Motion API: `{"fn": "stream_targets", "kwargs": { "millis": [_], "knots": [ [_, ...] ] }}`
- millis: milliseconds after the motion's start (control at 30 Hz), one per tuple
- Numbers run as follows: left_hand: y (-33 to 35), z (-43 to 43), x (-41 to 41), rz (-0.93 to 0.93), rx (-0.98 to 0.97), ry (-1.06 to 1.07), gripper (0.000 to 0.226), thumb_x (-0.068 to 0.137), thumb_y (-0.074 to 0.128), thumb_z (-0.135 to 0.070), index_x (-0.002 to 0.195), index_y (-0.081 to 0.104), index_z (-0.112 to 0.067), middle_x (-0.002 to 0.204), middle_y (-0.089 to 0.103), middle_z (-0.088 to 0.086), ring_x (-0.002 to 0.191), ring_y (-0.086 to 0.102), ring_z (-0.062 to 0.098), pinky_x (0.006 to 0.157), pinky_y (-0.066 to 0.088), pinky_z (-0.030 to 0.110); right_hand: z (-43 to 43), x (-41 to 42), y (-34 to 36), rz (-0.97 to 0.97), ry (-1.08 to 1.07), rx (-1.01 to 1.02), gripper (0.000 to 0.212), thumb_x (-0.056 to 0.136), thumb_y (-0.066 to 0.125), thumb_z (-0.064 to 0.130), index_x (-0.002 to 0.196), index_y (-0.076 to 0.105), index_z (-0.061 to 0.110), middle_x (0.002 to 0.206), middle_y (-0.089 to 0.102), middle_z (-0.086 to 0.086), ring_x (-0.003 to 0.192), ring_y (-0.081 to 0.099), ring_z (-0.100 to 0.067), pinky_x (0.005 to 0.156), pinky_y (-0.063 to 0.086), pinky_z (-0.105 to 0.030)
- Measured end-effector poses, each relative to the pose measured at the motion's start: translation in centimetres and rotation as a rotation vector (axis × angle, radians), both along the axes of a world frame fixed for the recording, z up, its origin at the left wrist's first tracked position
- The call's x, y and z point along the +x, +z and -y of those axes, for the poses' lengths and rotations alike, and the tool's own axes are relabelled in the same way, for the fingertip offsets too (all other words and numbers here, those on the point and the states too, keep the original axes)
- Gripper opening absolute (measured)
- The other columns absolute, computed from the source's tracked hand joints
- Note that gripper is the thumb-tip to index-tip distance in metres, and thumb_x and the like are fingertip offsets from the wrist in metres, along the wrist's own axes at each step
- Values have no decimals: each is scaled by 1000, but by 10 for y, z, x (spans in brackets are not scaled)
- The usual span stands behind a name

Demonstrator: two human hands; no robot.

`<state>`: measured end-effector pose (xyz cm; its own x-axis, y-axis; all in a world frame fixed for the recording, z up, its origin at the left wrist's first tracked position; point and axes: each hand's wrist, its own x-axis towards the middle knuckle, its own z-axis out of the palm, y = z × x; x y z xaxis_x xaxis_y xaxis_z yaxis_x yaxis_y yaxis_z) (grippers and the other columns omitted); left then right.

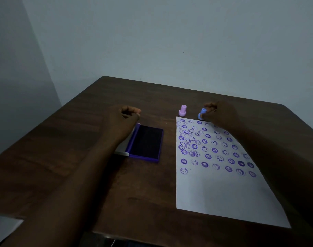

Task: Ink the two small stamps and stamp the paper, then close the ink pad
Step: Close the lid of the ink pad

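An open purple ink pad (147,142) lies mid-table, its pale lid folded out to the left under my left forearm. My left hand (124,117) hovers just beyond the pad's far left corner, fingers loosely curled, holding nothing. A white paper (221,189) to the right carries several purple smiley and flower prints on its upper half. A pink stamp (182,110) stands upright just past the paper's top left corner. My right hand (221,114) pinches the top of the blue stamp (202,114), which stands tilted at the paper's top edge.
The dark wooden table (77,139) ends at a near edge at the bottom of the view and at a far edge against a pale wall. A pale object (4,227) shows at the lower left, off the table.
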<state>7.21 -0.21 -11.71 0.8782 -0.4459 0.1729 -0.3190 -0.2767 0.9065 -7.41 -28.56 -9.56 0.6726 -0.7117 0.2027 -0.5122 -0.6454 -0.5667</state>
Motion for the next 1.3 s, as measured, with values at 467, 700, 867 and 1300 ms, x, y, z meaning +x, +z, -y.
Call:
{"fn": "stream_targets", "kwargs": {
  "millis": [467,700,867,1300],
  "knots": [
    [-9,-22,35,65,520,213,21,104,57,-15,92,67,-2,91,64,17,93,60,30,80,41,33,-128,-22,7,-270,449,-31,116,49,70,83,150,29,43,154,42,4,132,45,-12,100,33,-28],
    [-11,-25,41,-162,370,244,39,111,41,-5,143,46,16,152,48,31,142,47,37,121,25,33,-143,-12,-1,-350,522,-121,131,50,72,83,156,17,30,158,37,3,142,39,-20,116,33,-43],
    [6,-31,26,-97,111,235,21,93,67,-23,110,73,-12,104,72,13,91,65,27,74,53,33,-142,-11,-5,-349,475,-73,135,50,73,81,157,10,30,162,30,3,149,24,-23,121,12,-45],
    [12,-1,-14,-313,-23,-154,57,70,90,-48,117,71,-22,110,72,-1,99,69,14,74,55,26,-147,-20,-12,-197,447,-82,144,46,76,79,158,4,24,158,31,15,150,17,-14,123,1,-49]
  ]
}}
